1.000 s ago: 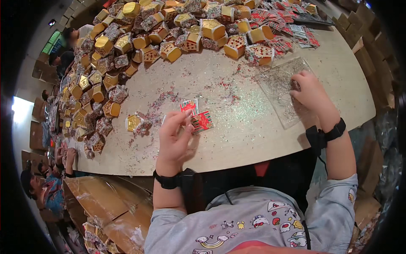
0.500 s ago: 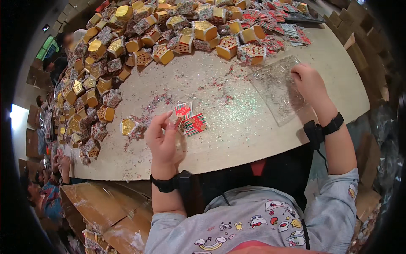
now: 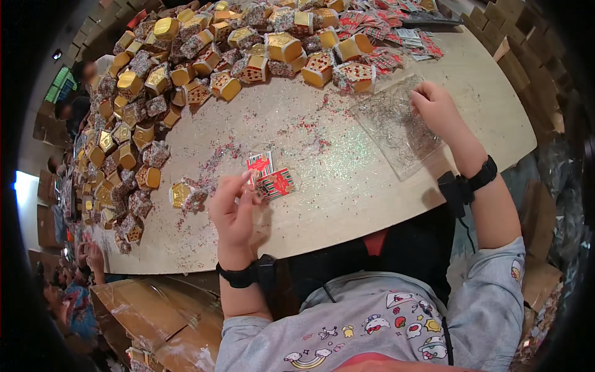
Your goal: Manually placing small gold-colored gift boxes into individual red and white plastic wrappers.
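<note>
My left hand is closed at the fingertips on red, green and white striped paper tags, just above the table. Between thumb and fingers, part of the tags is hidden. Off to the right, my right hand has its fingers pinched together over a flat clear plastic bag. Many thin clear strands lie tangled on that bag. Whatever the right fingertips hold is too small to make out. A small house-shaped ornament, gold on one side and speckled, lies left of my left hand.
Speckled house ornaments with gold bases are heaped along the table's far and left sides. More red tags are piled at the far right, beside a dark tray. Glitter crumbs cover the pale table. A cardboard box stands lower left; other people sit beyond.
The view has shifted slightly, so the table and heap appear a little farther left. My left hand keeps the tags; my right hand stays pinched over the clear bag.
</note>
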A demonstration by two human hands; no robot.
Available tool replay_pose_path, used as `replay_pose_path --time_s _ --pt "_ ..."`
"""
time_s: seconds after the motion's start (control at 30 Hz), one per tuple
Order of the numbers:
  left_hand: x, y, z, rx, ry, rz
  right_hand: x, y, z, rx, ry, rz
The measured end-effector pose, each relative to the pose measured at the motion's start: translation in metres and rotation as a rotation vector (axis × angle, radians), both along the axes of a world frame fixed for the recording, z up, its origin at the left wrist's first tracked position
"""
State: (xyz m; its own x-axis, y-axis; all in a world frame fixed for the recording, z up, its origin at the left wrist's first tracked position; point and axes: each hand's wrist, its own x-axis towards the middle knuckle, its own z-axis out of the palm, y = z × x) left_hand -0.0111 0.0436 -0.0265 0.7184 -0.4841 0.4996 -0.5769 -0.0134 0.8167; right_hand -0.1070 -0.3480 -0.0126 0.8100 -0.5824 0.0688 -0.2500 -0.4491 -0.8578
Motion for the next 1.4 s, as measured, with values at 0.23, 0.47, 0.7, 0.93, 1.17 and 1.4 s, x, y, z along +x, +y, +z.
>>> replay_pose_path --time_s 0.23,0.47,0.7,0.93,1.17,1.4 --pt "0.003 -0.001 0.003 -0.02 -0.092 -0.06 0.036 0.13 0.026 0.092 -0.226 0.353" --pt "0.002 -0.003 0.003 0.055 -0.058 -0.06 0.057 0.21 -0.005 0.329 -0.388 0.406" --pt "0.002 -0.005 0.005 0.16 -0.127 -0.035 0.05 0.205 -0.01 0.303 -0.437 0.439" --pt "0.002 -0.004 -0.004 0.169 0.058 0.009 0.049 0.208 -0.019 0.342 -0.435 0.456" --pt "0.001 -0.006 -0.003 0.192 0.134 -0.023 0.047 0.211 -0.013 0.304 -0.403 0.477" --pt "-0.003 -0.011 0.005 0.219 0.179 -0.024 0.048 0.213 -0.019 0.325 -0.425 0.458"
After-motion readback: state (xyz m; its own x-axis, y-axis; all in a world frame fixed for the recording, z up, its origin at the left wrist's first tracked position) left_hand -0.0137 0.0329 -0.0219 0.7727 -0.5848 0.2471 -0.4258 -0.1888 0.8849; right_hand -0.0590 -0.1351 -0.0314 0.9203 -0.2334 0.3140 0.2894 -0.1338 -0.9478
